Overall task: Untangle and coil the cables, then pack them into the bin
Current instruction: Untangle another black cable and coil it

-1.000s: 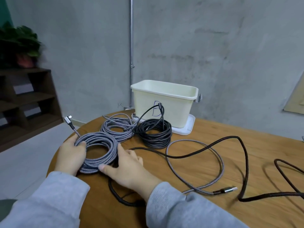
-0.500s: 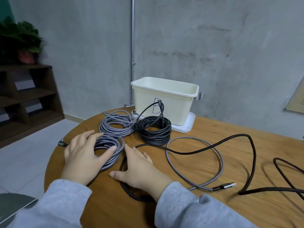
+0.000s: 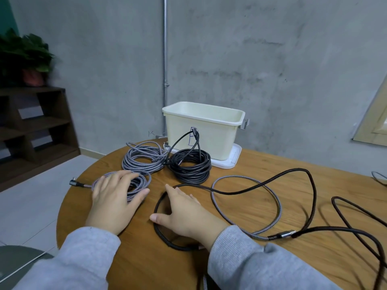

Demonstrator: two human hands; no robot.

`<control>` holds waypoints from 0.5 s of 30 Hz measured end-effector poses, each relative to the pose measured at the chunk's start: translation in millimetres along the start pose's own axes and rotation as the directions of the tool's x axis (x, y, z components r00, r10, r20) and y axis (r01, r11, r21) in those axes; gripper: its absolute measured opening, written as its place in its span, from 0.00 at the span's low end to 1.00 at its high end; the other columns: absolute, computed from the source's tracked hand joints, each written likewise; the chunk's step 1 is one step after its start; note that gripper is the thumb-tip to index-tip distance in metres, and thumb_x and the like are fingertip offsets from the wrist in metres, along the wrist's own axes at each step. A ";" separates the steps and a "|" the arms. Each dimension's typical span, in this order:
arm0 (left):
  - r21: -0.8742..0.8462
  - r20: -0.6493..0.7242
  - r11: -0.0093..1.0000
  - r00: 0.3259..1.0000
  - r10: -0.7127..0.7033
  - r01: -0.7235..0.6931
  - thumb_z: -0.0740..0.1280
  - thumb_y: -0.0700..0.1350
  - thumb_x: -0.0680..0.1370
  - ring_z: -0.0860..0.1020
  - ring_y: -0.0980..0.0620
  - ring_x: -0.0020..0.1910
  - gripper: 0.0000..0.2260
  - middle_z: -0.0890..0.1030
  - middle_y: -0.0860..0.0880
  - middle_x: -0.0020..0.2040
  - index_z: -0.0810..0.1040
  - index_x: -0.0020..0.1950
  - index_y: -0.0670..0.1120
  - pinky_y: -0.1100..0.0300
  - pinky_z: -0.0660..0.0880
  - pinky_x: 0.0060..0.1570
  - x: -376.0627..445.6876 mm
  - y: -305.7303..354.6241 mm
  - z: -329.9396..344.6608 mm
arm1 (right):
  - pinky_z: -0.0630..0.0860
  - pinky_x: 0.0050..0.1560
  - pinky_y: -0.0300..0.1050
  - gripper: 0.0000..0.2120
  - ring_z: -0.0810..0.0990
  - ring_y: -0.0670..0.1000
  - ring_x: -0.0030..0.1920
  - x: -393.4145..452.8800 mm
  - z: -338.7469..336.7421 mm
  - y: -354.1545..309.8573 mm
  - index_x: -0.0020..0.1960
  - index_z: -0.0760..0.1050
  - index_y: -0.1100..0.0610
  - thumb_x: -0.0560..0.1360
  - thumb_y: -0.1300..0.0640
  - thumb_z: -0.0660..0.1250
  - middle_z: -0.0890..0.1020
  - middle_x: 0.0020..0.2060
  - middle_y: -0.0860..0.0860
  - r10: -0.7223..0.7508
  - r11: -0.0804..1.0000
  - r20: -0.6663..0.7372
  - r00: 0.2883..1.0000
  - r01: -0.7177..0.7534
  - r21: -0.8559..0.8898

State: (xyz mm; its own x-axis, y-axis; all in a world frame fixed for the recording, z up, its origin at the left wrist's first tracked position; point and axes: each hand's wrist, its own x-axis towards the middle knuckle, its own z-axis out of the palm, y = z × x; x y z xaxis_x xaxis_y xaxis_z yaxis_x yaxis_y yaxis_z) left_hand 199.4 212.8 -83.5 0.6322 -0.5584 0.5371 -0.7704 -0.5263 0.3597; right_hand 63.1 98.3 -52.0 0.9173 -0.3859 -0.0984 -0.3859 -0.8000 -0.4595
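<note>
My left hand (image 3: 117, 197) lies flat with spread fingers on a small grey braided coil (image 3: 140, 183) at the table's left edge; its plug (image 3: 73, 182) sticks out over the edge. My right hand (image 3: 184, 214) rests open on the table inside a loop of a loose dark cable (image 3: 310, 185) that trails off to the right. A loose grey braided cable (image 3: 278, 208) forms a big loop beside it. Behind stand a larger grey coil (image 3: 142, 160) and a black coil (image 3: 190, 166). The cream bin (image 3: 203, 130) stands behind them and looks empty.
The bin sits on a white lid (image 3: 232, 160) at the far side of the round wooden table (image 3: 261, 258). A dark shelf (image 3: 35, 130) with a potted plant (image 3: 25, 57) stands at the left. A grey concrete wall with a pipe (image 3: 165, 59) is behind.
My left hand let go of the small grey coil's rim, laid it on the table and now rests flat on top of it. My right hand drew back from the coil onto the dark cable's loop.
</note>
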 end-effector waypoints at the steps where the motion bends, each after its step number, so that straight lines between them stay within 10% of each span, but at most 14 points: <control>1: -0.009 -0.010 1.000 1.000 0.019 -0.019 0.62 0.66 0.74 0.72 0.45 0.63 0.26 0.78 0.48 0.61 0.78 0.61 0.47 0.42 0.61 0.68 -1.8 2.1 2.0 | 0.43 0.76 0.52 0.41 0.46 0.50 0.77 -2.6 -2.1 0.5 0.78 0.43 0.54 0.76 0.41 0.63 0.52 0.77 0.53 0.001 1.000 0.000 1.000 -0.001 0.001; 15: -0.270 0.031 0.925 0.958 0.286 -0.268 0.49 0.73 0.73 0.64 0.58 0.66 0.33 0.74 0.56 0.61 0.78 0.60 0.52 0.55 0.53 0.71 -46.8 93.2 18.4 | 0.49 0.76 0.51 0.37 0.51 0.50 0.76 -93.8 -44.8 46.2 0.78 0.48 0.54 0.77 0.43 0.63 0.57 0.76 0.52 0.104 0.993 0.006 0.995 -0.103 -0.065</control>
State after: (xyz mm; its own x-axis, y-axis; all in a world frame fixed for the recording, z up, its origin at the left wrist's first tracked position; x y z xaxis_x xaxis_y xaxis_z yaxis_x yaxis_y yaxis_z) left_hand 99.6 178.1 -89.1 0.3876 -0.7050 0.5939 -0.9039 -0.1640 0.3951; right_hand -45.2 77.0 -24.5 0.8728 -0.4641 -0.1511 -0.4842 -0.7840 -0.3885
